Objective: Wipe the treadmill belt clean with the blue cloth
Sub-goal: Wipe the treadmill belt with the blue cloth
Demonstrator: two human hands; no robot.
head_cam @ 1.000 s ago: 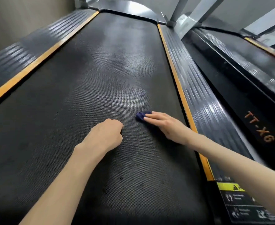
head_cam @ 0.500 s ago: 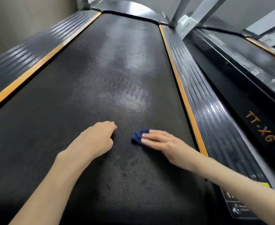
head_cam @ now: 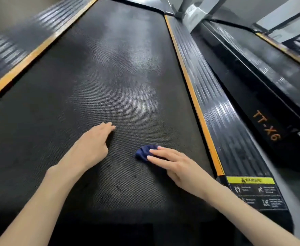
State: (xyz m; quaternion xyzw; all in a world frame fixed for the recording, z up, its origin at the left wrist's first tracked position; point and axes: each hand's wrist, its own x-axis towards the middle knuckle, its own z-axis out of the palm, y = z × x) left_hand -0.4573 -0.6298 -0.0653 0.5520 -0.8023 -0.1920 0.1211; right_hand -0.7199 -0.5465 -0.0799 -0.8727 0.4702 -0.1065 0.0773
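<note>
The black textured treadmill belt [head_cam: 96,82] runs away from me, with a pale smeared patch in its middle and dark specks near my hands. A small bunched blue cloth [head_cam: 143,153] lies on the belt toward its right side. My right hand [head_cam: 174,165] presses flat on the cloth, and only the cloth's left end shows past the fingertips. To the left, my left hand [head_cam: 90,148] rests on the belt with its fingers loosely curled and pointing forward, holding nothing.
Orange strips edge the belt, with ribbed black side rails on the left [head_cam: 12,48] and right [head_cam: 222,110]. A yellow warning sticker [head_cam: 251,180] sits at the right rail's near end. A second treadmill marked TT-X6 [head_cam: 266,125] stands close on the right.
My right hand has drawn the blue cloth back toward me along the belt. My left hand has uncurled from a fist, its fingers now reaching forward.
</note>
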